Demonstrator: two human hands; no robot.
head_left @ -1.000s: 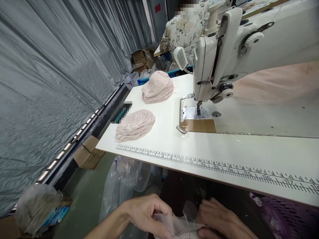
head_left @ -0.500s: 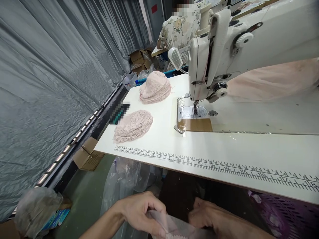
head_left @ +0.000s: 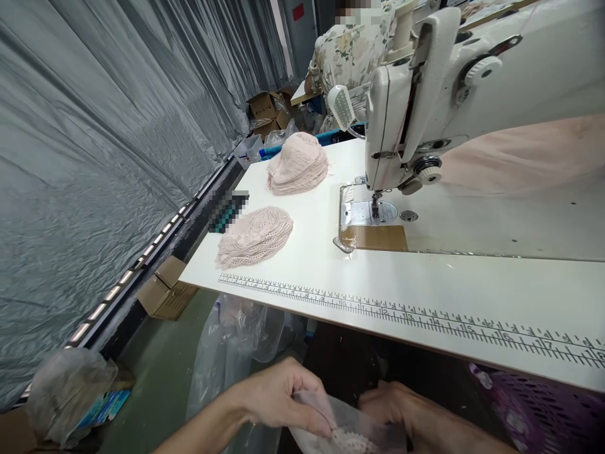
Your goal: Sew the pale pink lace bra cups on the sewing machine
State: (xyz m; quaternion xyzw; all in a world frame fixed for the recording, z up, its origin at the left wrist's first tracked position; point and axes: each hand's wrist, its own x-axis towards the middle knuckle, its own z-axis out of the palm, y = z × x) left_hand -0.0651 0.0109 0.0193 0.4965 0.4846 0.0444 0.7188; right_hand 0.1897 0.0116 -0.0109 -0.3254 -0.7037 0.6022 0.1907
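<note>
My left hand (head_left: 290,400) pinches a piece of sheer pale-pink fabric with a lace edge (head_left: 347,435) between thumb and fingers, below the table's front edge. Over on the right, my right hand (head_left: 390,407) is closed at the far side of the same fabric; its fingertips are partly hidden. The lower part of the fabric runs out of the picture. Above both hands stands a white sewing machine (head_left: 401,120) on the white table (head_left: 312,258). Two stacks of pink lace pieces lie to its left, a nearer stack (head_left: 258,236) and a farther stack (head_left: 297,164).
A printed ruler (head_left: 340,304) runs along the table's front edge. Pale-pink cloth (head_left: 529,151) lies behind the machine arm. A purple basket (head_left: 543,410) stands low right, clear plastic bags (head_left: 236,353) hang below the table, and a cardboard box (head_left: 167,290) sits left. Another person (head_left: 350,57) sits beyond.
My left hand has shifted slightly right and up with the fabric, and more of the lace edge shows. The right hand stays nearly in place. The camera view has turned a little.
</note>
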